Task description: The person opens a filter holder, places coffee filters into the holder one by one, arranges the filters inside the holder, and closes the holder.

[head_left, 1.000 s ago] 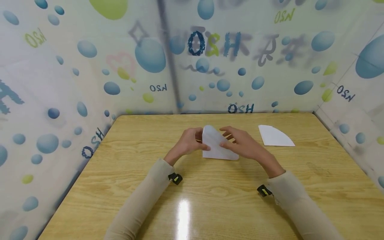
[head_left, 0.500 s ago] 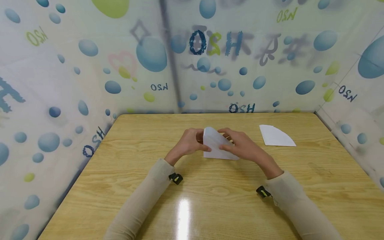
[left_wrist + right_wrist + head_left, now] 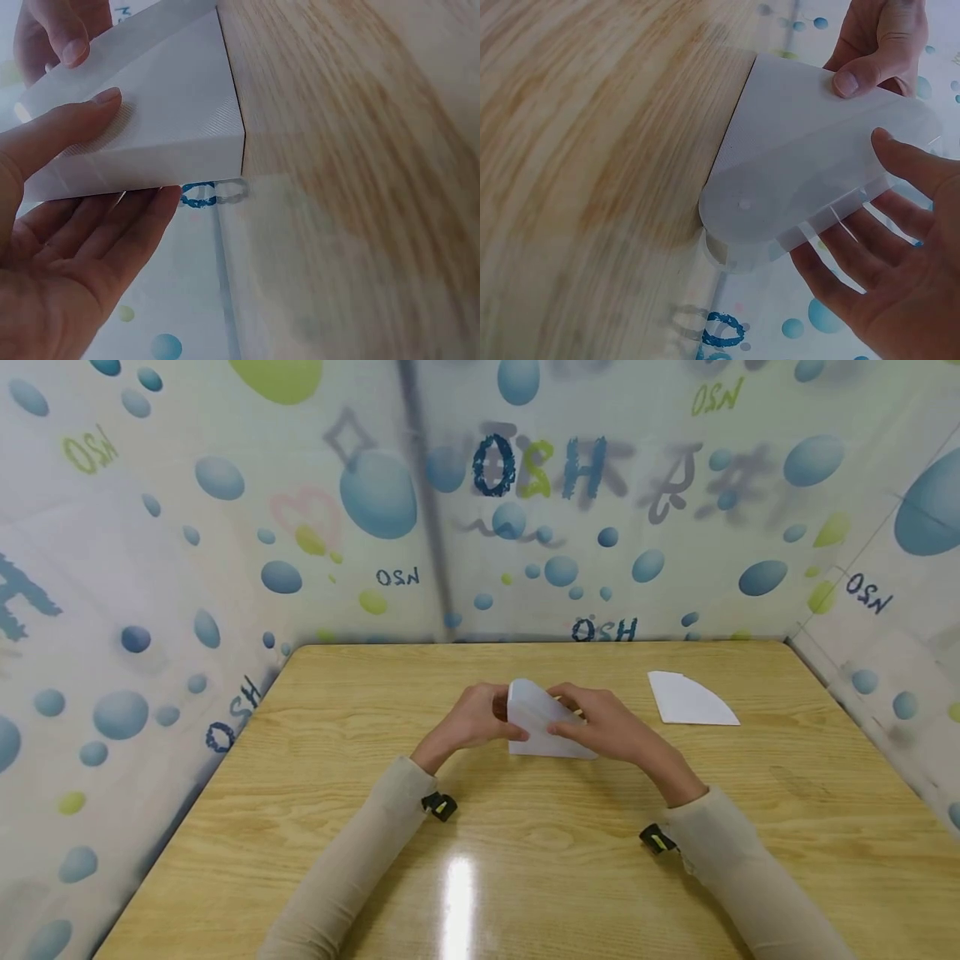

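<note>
A white wedge-shaped case (image 3: 535,718) with a slanted translucent edge stands on the table between both hands. My left hand (image 3: 474,718) grips its left side, thumb on the near face and the other fingers behind. On the slanted side my right hand (image 3: 606,723) holds it the same way. The left wrist view shows the case (image 3: 176,90) with a flat, solid side wall above the left fingers. From the right wrist, the case (image 3: 780,135) has a rounded translucent end and slots along the edge, where the right fingers (image 3: 825,277) touch.
A white fan-shaped piece (image 3: 692,700) lies flat on the wooden table (image 3: 525,843), right of the hands. Behind the table's far edge hangs a patterned curtain wall (image 3: 637,527) with blue and green drops. Similar walls flank both sides.
Right fingers have drawn in closer over the top of the slanted edge. The case stays in nearly the same place, its slanted edge now looking straighter. The left hand has barely moved.
</note>
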### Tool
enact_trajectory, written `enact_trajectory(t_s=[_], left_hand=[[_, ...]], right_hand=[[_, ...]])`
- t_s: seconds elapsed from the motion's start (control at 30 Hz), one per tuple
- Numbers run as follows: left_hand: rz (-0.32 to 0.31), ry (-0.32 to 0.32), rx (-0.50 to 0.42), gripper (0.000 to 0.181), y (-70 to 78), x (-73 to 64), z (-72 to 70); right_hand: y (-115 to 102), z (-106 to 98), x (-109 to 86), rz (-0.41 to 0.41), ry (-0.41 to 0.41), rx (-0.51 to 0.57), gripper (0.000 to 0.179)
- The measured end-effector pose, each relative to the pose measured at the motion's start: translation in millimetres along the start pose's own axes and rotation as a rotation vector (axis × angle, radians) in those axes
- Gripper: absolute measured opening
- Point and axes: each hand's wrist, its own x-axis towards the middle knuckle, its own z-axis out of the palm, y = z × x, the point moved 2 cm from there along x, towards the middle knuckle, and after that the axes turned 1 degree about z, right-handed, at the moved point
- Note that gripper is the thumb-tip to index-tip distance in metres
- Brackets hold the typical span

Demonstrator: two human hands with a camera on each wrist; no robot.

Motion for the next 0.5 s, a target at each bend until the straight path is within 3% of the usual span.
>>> enact_trajectory(t_s=[0.5], left_hand=[[-0.012,-0.031,-0.009,0.038,-2.4,1.1,3.0]], right_hand=[[-3.3,0.2,-0.7,0.009,0.002,-0.019,0.050]])
